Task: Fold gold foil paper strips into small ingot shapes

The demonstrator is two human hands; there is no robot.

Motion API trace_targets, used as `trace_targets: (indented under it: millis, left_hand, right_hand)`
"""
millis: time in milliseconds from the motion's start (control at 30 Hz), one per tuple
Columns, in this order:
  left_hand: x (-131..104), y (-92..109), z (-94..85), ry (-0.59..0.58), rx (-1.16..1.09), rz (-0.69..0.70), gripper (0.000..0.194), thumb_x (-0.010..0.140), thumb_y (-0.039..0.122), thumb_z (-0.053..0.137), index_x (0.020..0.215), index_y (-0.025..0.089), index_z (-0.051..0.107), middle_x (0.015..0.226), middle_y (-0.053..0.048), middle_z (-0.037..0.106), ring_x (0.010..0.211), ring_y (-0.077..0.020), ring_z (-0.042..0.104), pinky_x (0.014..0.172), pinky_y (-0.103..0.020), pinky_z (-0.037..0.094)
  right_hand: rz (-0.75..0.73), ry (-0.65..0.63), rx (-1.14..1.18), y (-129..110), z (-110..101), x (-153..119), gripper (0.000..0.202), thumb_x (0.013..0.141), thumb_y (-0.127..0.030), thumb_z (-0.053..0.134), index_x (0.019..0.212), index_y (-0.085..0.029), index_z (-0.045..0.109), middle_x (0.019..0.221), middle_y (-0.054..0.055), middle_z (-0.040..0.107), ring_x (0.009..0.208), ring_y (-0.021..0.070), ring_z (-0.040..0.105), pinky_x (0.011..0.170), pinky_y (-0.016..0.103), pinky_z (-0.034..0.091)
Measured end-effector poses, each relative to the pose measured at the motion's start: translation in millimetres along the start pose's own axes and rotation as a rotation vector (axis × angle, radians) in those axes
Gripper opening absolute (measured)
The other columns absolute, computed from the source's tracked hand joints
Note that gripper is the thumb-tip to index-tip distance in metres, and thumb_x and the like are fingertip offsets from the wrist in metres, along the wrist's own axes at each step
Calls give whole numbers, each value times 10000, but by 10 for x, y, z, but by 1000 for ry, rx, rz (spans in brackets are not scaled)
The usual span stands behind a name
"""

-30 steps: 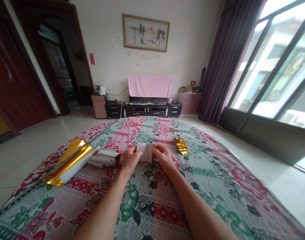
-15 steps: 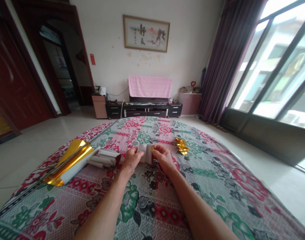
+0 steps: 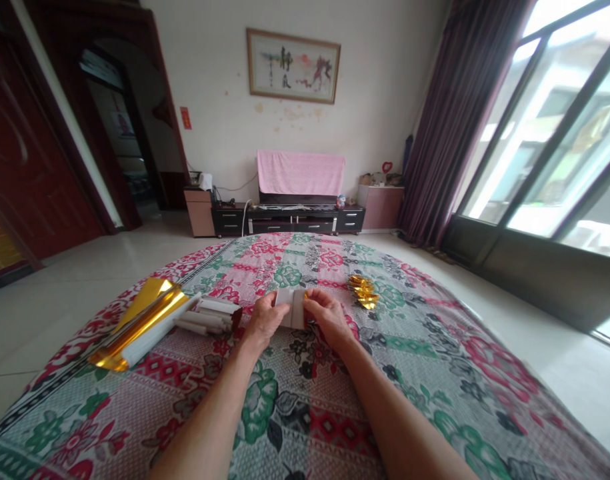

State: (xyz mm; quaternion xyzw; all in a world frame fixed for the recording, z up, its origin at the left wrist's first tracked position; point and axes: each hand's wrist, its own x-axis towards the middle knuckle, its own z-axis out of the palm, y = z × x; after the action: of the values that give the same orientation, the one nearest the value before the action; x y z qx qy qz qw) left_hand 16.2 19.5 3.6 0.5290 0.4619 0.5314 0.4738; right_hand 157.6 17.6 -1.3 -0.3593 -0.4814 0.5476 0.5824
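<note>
Between my two hands is a small piece of foil paper (image 3: 292, 309), its pale grey-white side facing me, with a crease down it and a bit of gold at its right edge. My left hand (image 3: 265, 318) pinches the left side with the thumb on top. The right edge is gripped by the thumb and fingers of my right hand (image 3: 327, 313). To the right lies a cluster of folded gold foil pieces (image 3: 363, 292). Left of my hands are several pale rolled papers (image 3: 207, 315) and a larger curled stack of gold foil sheets (image 3: 147, 320).
A flowered cloth (image 3: 415, 400) covers the round table under my arms. Beyond it stand a low black cabinet (image 3: 297, 220) and a pink cloth (image 3: 301, 172) draped over something. A tall window (image 3: 545, 147) with a purple curtain (image 3: 442, 133) is at the right.
The crease in the foil paper looks flatter, and its lower part shows slightly more openly. Both hands stay in nearly the same place.
</note>
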Motion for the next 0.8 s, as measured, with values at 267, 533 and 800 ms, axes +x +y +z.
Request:
trace_targets:
  millis: [267, 533, 800]
  left_hand:
    - [21, -45, 4, 28, 72, 22, 349, 615, 220, 563, 940, 139, 663, 643, 11, 641, 589, -137, 567, 517, -198, 431]
    - [25, -11, 18, 28, 77, 25, 339, 610, 230, 576, 925, 136, 660, 686, -6, 661, 634, -148, 586, 548, -200, 441]
    - [49, -79, 21, 74, 171, 71, 304, 612, 235, 563, 884, 142, 661, 659, 0, 650, 590, -131, 558, 528, -193, 423]
  right_hand:
    - [63, -48, 68, -43, 24, -15, 248, 595, -304, 693, 775, -181, 574, 634, -45, 580, 515, 95, 524, 515, 223, 436]
    - [30, -23, -11, -22, 23, -3, 221, 620, -304, 649, 787, -183, 568, 610, -53, 557, 468, 79, 468, 448, 204, 395]
    - [-136, 119, -370, 42, 28, 28, 181, 657, -293, 570, 791, -172, 570, 622, -19, 573, 474, 94, 479, 422, 196, 372]
